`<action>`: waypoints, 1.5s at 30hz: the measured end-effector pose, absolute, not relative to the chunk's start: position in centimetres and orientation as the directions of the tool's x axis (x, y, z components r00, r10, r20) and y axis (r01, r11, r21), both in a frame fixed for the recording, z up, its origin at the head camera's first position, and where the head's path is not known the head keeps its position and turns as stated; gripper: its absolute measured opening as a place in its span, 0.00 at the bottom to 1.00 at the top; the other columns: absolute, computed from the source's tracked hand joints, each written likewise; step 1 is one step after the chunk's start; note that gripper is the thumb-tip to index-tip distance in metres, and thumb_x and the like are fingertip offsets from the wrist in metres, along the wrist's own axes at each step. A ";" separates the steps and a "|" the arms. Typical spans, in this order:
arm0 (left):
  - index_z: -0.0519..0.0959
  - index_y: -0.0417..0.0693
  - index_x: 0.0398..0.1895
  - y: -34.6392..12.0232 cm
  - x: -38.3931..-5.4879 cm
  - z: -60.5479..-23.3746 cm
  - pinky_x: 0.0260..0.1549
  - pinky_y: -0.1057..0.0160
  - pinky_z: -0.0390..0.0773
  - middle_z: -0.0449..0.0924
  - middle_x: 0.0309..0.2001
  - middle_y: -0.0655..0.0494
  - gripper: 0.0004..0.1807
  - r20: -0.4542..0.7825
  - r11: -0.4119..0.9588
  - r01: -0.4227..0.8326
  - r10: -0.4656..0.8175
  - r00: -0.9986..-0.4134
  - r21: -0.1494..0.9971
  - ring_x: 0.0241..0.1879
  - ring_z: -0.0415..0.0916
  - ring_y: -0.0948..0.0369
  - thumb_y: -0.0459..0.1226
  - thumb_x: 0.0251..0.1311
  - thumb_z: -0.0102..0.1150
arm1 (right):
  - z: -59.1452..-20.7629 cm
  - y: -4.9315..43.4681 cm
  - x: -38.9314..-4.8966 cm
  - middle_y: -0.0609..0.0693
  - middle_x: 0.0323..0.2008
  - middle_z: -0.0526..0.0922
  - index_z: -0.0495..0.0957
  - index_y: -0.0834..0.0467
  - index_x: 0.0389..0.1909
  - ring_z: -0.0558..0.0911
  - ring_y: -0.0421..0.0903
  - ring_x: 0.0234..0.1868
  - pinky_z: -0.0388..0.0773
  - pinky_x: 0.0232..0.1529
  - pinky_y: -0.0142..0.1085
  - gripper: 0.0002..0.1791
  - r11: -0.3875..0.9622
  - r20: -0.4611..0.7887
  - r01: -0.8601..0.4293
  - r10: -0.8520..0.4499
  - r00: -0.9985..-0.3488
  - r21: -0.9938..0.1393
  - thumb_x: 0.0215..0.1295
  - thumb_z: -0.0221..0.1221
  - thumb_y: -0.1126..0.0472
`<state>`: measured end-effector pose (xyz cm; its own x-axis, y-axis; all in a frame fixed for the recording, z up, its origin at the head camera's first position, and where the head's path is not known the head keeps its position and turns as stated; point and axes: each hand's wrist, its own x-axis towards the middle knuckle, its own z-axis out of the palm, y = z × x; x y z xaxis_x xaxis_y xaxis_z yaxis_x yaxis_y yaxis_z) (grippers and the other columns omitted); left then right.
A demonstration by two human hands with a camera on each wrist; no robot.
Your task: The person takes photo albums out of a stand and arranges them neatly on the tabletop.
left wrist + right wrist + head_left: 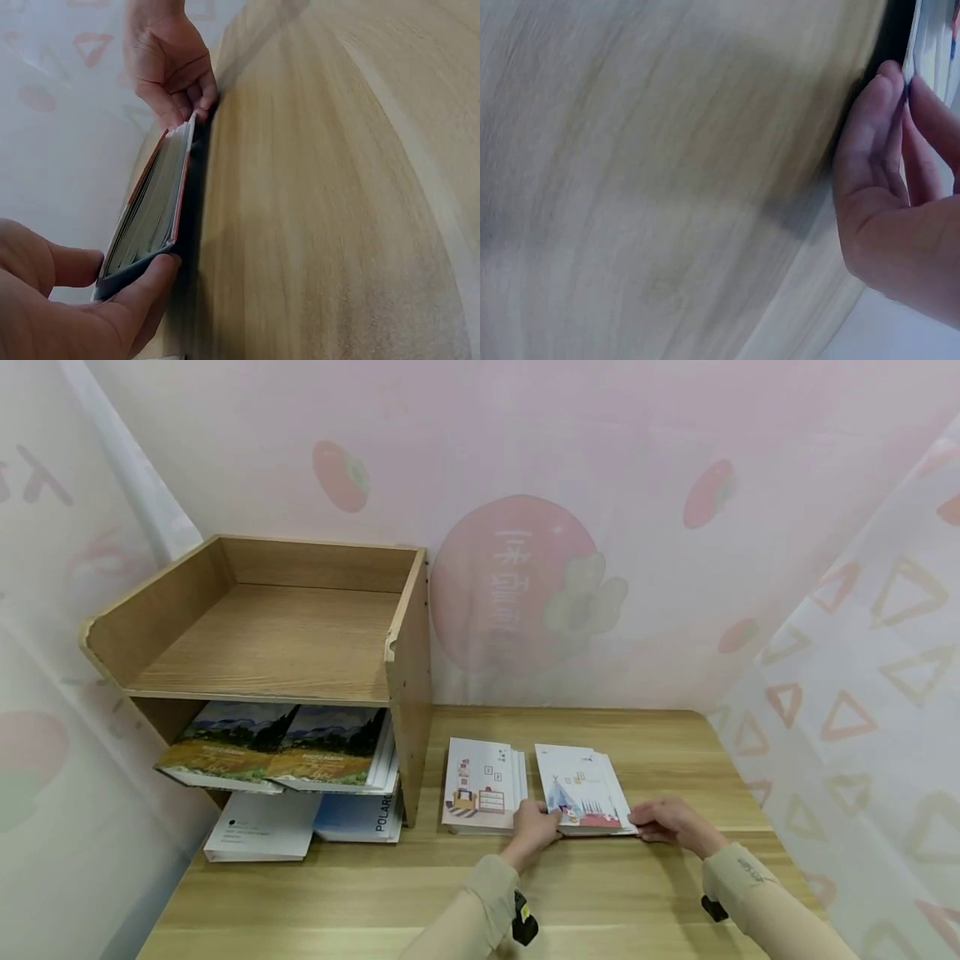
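Note:
A white photo album (576, 777) with a blue tent drawing lies on the right, its near edge slightly raised off the table. My left hand (534, 828) pinches its near left corner, thumb above and fingers below, as the left wrist view shows on the album's edge (154, 199). At the near right corner my right hand (673, 823) grips the cover edge (911, 56) between thumb and fingers. Further white edges show along the album's right side. Just left of my left hand lies another white photo album (480, 781) with a room drawing, other edges showing beside it.
A wooden shelf unit (410, 693) stands on the left of the table (600, 910). Its middle level holds landscape-covered photo albums (330, 747). Below are a white album (262, 827) and a blue-and-white album (356, 818). Printed curtains (652, 635) hang behind and at the sides.

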<state>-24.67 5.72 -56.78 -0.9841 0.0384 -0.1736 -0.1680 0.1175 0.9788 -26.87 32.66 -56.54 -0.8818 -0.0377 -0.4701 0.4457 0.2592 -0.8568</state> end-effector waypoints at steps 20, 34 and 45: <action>0.70 0.46 0.04 6.7 -24.7 -57.6 0.15 0.66 0.65 0.68 0.09 0.59 0.24 -0.114 0.279 -0.168 -0.201 -0.973 0.945 0.17 0.65 0.59 0.33 0.44 0.77 | -55.8 30.4 -27.3 0.51 0.18 0.77 0.79 0.63 0.24 0.76 0.40 0.18 0.82 0.25 0.35 0.18 0.434 -0.488 0.496 0.139 -0.862 -0.752 0.50 0.76 0.54; 0.65 0.50 0.01 7.0 -25.6 -57.6 0.21 0.63 0.69 0.64 0.04 0.62 0.29 -0.092 0.345 -0.181 -0.260 -0.961 0.921 0.17 0.64 0.58 0.33 0.40 0.80 | -54.6 29.6 -28.1 0.49 0.16 0.70 0.74 0.61 0.19 0.71 0.39 0.15 0.78 0.23 0.31 0.19 0.403 -0.538 0.563 0.185 -0.823 -0.722 0.48 0.77 0.59; 0.70 0.48 0.05 6.8 -25.9 -57.5 0.19 0.63 0.74 0.75 0.13 0.55 0.24 -0.189 0.288 -0.247 -0.213 -0.959 0.925 0.15 0.72 0.58 0.33 0.44 0.78 | -54.7 29.6 -28.4 0.46 0.14 0.67 0.69 0.56 0.14 0.69 0.37 0.14 0.76 0.21 0.29 0.22 0.429 -0.552 0.580 0.203 -0.809 -0.692 0.50 0.76 0.60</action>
